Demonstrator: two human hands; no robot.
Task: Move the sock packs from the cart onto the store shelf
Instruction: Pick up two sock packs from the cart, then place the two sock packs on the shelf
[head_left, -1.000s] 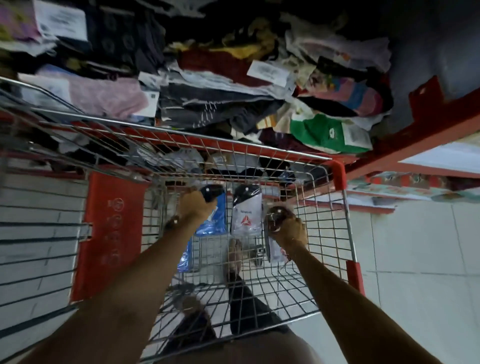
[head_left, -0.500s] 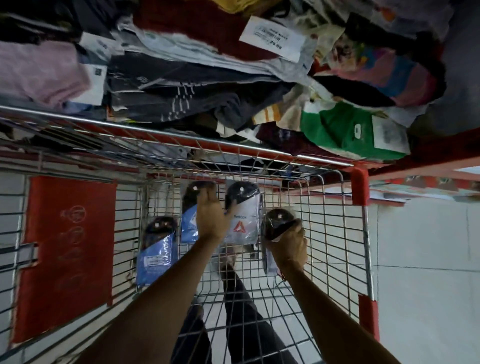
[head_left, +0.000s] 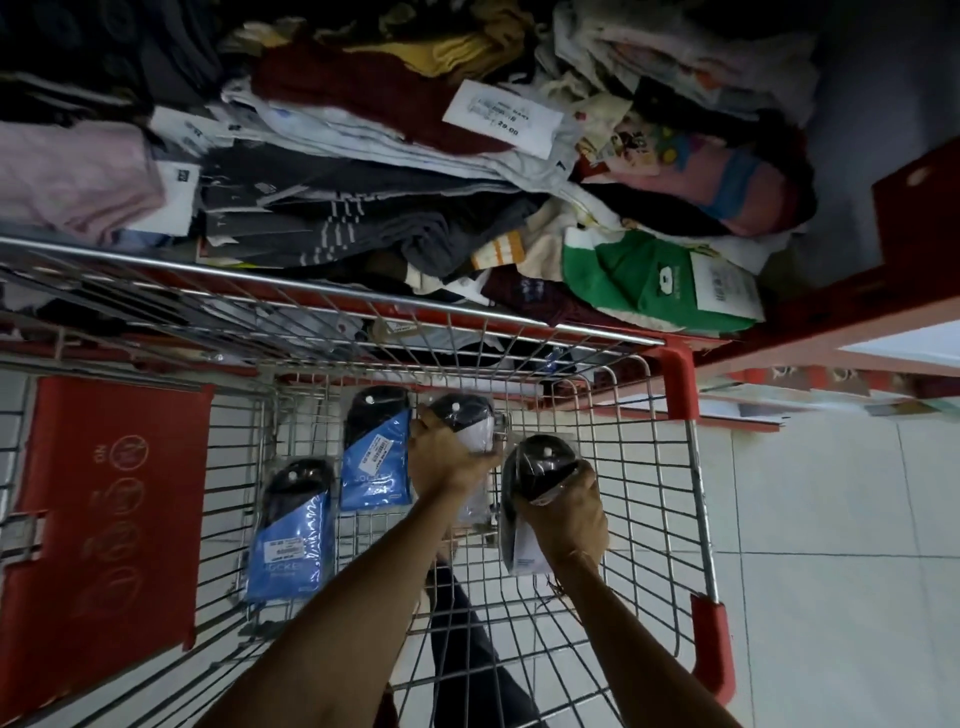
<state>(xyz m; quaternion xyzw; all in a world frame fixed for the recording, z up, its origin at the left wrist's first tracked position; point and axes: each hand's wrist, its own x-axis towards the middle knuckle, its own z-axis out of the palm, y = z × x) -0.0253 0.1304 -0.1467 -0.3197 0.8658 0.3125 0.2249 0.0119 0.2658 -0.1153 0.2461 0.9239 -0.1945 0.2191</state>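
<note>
Inside the wire cart (head_left: 670, 519), two blue sock packs lie on the floor grid: one (head_left: 291, 535) at the left and one (head_left: 375, 451) a little farther in. My left hand (head_left: 448, 457) is closed around a white sock pack (head_left: 475, 434) with a black top. My right hand (head_left: 563, 512) grips a dark sock pack (head_left: 535, 470) with a white label hanging below it. Beyond the cart's far rim, the store shelf (head_left: 831, 301) holds a messy heap of socks.
A red child-seat flap (head_left: 109, 525) covers the cart's left side. Red plastic corner guards (head_left: 680, 379) cap the cart's right rim. The shelf pile includes a green pair (head_left: 639, 283) and a price tag (head_left: 501, 117). Pale floor tiles (head_left: 831, 519) lie to the right.
My left hand has shifted right off the blue pack and closed on the white pack. The right hand keeps its dark pack. The view has moved closer to the cart and shelf.
</note>
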